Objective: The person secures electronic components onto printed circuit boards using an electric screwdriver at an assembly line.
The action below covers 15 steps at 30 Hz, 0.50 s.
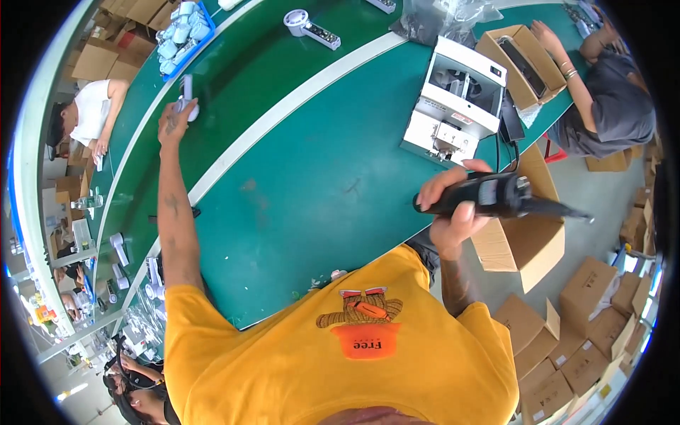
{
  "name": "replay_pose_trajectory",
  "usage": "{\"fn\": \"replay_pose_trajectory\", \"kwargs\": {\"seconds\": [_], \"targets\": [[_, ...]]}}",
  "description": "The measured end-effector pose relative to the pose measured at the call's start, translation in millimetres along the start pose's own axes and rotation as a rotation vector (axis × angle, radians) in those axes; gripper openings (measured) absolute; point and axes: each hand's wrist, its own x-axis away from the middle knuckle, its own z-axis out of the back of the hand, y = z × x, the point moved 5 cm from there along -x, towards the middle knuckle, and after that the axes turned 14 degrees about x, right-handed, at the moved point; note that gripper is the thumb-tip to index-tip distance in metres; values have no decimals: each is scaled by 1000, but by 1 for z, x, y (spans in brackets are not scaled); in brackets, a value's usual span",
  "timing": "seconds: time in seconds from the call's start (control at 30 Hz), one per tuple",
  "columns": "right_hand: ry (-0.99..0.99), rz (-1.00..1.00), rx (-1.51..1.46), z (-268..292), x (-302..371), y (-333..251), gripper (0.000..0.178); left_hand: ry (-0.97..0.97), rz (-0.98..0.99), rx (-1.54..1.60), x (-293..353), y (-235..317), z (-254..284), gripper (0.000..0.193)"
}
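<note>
My left hand reaches out over the dark green belt, its fingers closed round a pale lavender handheld device with a rounded head and a straight handle. The device's lower part is partly hidden by the fingers. Near the bench's front edge, my right hand grips a black electric screwdriver. Its long, thin tip points right, beyond the bench edge and over an open carton. Farther along the belt lies a similar white device, its handle showing inner parts.
A white-and-grey machine stands at the bench's right, beside a cardboard box. A blue tray of pale blue parts sits far left. Co-workers sit at left and right. Cartons are stacked at lower right.
</note>
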Motion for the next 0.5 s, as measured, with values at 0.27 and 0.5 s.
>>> {"fn": "replay_pose_trajectory", "kwargs": {"seconds": [0.27, 0.5], "targets": [[-427, 241, 114, -12, 36, 32, 76, -388, -781, -180, -71, 137, -124, 108], [-360, -37, 298, -20, 0, 27, 56, -517, -860, 184, -51, 212, -182, 76]]}}
